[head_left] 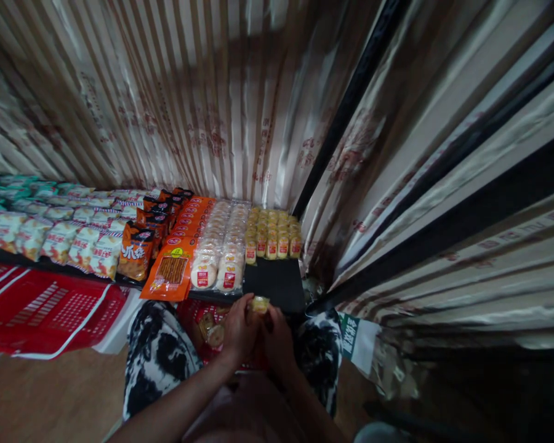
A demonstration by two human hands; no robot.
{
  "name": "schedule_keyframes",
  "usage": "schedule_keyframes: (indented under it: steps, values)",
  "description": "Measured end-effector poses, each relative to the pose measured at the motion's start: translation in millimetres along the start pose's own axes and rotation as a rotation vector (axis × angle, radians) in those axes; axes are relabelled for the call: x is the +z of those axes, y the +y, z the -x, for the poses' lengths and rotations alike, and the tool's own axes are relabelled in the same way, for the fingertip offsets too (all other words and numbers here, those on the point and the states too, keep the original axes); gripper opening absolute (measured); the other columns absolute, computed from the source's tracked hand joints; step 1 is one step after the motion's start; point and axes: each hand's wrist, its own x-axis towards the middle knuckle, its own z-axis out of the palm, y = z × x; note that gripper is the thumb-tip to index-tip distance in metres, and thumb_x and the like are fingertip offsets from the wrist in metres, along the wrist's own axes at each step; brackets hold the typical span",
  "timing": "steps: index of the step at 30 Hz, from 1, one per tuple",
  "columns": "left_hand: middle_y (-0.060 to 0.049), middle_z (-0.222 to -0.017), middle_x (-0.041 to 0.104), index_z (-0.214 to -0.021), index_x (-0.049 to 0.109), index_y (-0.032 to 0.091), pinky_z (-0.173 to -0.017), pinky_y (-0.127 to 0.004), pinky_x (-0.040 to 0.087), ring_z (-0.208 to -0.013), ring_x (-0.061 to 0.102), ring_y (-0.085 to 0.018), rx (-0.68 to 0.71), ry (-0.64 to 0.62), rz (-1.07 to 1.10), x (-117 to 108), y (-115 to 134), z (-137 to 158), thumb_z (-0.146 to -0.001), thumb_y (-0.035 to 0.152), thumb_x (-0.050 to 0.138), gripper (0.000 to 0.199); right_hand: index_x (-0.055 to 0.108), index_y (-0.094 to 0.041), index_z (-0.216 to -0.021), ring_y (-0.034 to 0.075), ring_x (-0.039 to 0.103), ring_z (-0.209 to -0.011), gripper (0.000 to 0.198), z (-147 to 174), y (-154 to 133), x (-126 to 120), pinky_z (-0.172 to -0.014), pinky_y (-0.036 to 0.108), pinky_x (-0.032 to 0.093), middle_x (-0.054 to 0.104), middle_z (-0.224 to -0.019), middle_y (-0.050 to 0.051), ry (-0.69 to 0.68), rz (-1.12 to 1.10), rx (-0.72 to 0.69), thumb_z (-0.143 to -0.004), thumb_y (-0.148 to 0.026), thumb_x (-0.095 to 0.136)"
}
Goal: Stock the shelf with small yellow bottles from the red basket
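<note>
Between my knees, both hands hold a small yellow wrapped snack packet (260, 304) near the front edge of the black shelf (273, 284). My left hand (238, 326) is closed on its left side, and my right hand (277, 332) is closed on its right side. Rows of similar yellow wrapped packets (271, 246) stand at the back of the shelf, just beyond my hands. Below my left hand sits a red basket (191, 317), with a few loose wrapped snacks (215, 334) in it. My hands hide part of the basket.
Left of the yellow rows lie clear packs of round pale biscuits (204, 271), orange snack bags (168, 271), dark orange bags (135, 252) and white bags (62, 241). A larger red basket (60, 307) stands below the shelf. Patterned curtains (203, 92) and a black pole (346, 111) rise behind.
</note>
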Motion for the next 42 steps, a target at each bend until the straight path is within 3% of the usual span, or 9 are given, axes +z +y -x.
schedule_keyframes:
  steps: [7, 13, 23, 30, 42]
  values:
    - [-0.013, -0.117, 0.055, -0.118, 0.048, 0.011, -0.095, -0.035, 0.043, -0.106, 0.053, -0.019, 0.192, 0.001, 0.009, 14, 17, -13, -0.075, 0.012, 0.043, 0.044, 0.058, -0.018, -0.103, 0.018, 0.060, -0.079, 0.031, -29, -3, -6, -0.068, 0.029, 0.049, 0.059, -0.095, 0.008, 0.150, -0.021, -0.080, -0.080, -0.034, 0.045]
    - [-0.015, -0.124, 0.051, -0.117, 0.049, 0.010, -0.105, -0.040, 0.035, -0.119, 0.045, -0.022, 0.378, 0.029, -0.080, 25, 9, -31, -0.075, 0.010, 0.042, 0.043, 0.056, -0.014, -0.109, 0.015, 0.059, -0.060, 0.039, -65, 10, 0, -0.063, 0.030, 0.050, 0.058, -0.093, 0.008, 0.200, -0.002, -0.039, -0.080, -0.037, 0.043]
    - [-0.012, -0.137, 0.043, -0.122, 0.050, 0.010, -0.112, -0.038, 0.027, -0.129, 0.037, -0.019, 0.322, -0.063, -0.126, 41, 15, -70, -0.062, -0.005, 0.037, 0.063, 0.058, -0.014, -0.111, 0.017, 0.059, -0.069, 0.040, -125, 17, 12, -0.071, 0.032, 0.047, 0.059, -0.097, 0.011, 0.297, 0.128, -0.035, -0.081, -0.034, 0.042]
    - [-0.010, -0.137, 0.045, -0.126, 0.047, 0.012, -0.112, -0.038, 0.026, -0.129, 0.038, -0.017, 0.258, -0.064, -0.097, 41, 17, -84, -0.079, 0.009, 0.034, 0.049, 0.054, -0.012, -0.114, 0.021, 0.058, -0.086, 0.039, -144, 5, 18, -0.077, 0.034, 0.046, 0.060, -0.101, 0.013, 0.295, 0.118, -0.066, -0.080, -0.029, 0.043]
    - [-0.015, -0.137, 0.044, -0.130, 0.043, 0.004, -0.111, -0.034, 0.025, -0.130, 0.036, -0.019, 0.215, -0.103, -0.142, 41, 15, -92, -0.087, 0.021, 0.030, 0.048, 0.051, -0.013, -0.105, 0.020, 0.060, -0.078, 0.030, -154, 9, 24, -0.075, 0.035, 0.047, 0.061, -0.101, 0.014, 0.281, 0.097, -0.082, -0.079, -0.028, 0.044]
